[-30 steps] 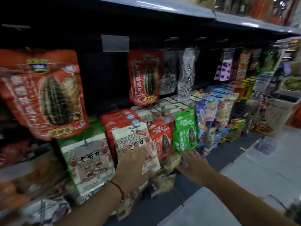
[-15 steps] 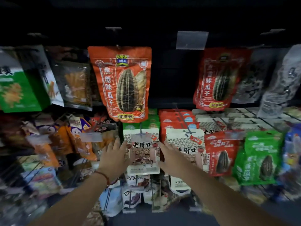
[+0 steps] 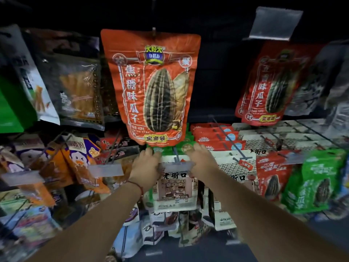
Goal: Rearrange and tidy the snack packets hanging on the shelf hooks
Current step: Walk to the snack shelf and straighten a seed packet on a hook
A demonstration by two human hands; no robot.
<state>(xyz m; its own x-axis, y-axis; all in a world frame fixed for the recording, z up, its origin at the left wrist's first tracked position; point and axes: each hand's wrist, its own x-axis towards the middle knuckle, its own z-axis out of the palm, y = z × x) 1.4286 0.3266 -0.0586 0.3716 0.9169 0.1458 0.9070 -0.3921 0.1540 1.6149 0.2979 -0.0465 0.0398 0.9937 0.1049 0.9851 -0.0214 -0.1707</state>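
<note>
Green box (image 3: 11, 108), far left, upper row: partly cut off by the frame.
Dark packet (image 3: 79, 91): hangs beside it, printed with pale strips.
Duck packets (image 3: 79, 159): lower row, orange, crowded and skewed on their hooks.
Left hand (image 3: 146, 167): fingers curled over the left top edge of the white packet; red cord at the wrist.
Orange packet (image 3: 153, 87): large, upper hook, just above both hands.
White packet (image 3: 175, 186): front of a lower hook (image 3: 176, 156), green packets behind it. Judged light, soft and crinkly, its contents loose; best held by the stiff top seam near the hang hole.
Right hand (image 3: 200, 161): fingers curled over the right top edge.
Red packets (image 3: 270, 86): upper right, tilted.
Green packet (image 3: 317, 180): lower right, blurred.
</note>
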